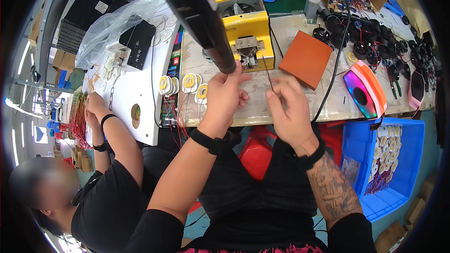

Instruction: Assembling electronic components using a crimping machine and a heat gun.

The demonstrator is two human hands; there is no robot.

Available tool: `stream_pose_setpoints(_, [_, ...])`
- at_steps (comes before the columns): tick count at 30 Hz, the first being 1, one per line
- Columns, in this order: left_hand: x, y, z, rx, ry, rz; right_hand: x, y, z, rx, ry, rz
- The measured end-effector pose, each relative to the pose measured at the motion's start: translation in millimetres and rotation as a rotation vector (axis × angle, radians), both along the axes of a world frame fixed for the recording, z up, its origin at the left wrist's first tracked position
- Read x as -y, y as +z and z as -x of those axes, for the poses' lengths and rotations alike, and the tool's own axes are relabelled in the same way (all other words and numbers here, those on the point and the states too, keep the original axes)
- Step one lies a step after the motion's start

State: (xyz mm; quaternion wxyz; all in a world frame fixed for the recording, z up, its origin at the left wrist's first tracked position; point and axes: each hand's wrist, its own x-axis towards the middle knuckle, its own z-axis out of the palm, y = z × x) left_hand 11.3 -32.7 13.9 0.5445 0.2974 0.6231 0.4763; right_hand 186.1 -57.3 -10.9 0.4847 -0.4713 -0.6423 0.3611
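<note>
A yellow bench machine [243, 21] with a metal mechanism on its front stands before me. My left hand [224, 94] reaches to this mechanism, its thumb and index finger pressed together; whatever they hold is hidden. Above it, a black tube-shaped tool [201, 23] slants down and partly covers the machine. My right hand [289, 107] pinches the lower end of a thin dark rod or wire [268, 76], which runs up toward the machine's front. Left of my left hand lie white discs with yellow centres [190, 83] and thin red leads.
An orange-brown block [305, 60] lies right of the machine. Further right are a lit speaker with an orange shell [363, 91] and piled black parts with wires [370, 42]. A blue crate [403, 178] of discs stands lower right. A co-worker [103, 197] sits at a white table [124, 84].
</note>
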Motion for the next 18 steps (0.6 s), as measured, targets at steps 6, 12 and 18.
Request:
stream_pose_setpoints(6, [-7.5,-6.8,-7.9,0.217,0.187,-0.004,-37.9,-17.0,16.1,-0.058,0.030,-0.146])
stream_pose_setpoints(12, [-8.0,-14.9,-4.9,0.180,0.185,-0.031,-35.9,-15.1,19.7,-0.069,0.002,-0.108])
stream_pose_setpoints(18, [0.9,-10.0,-5.2,0.144,0.155,-0.014,-29.5,-14.7,18.1,-0.063,-0.006,-0.072])
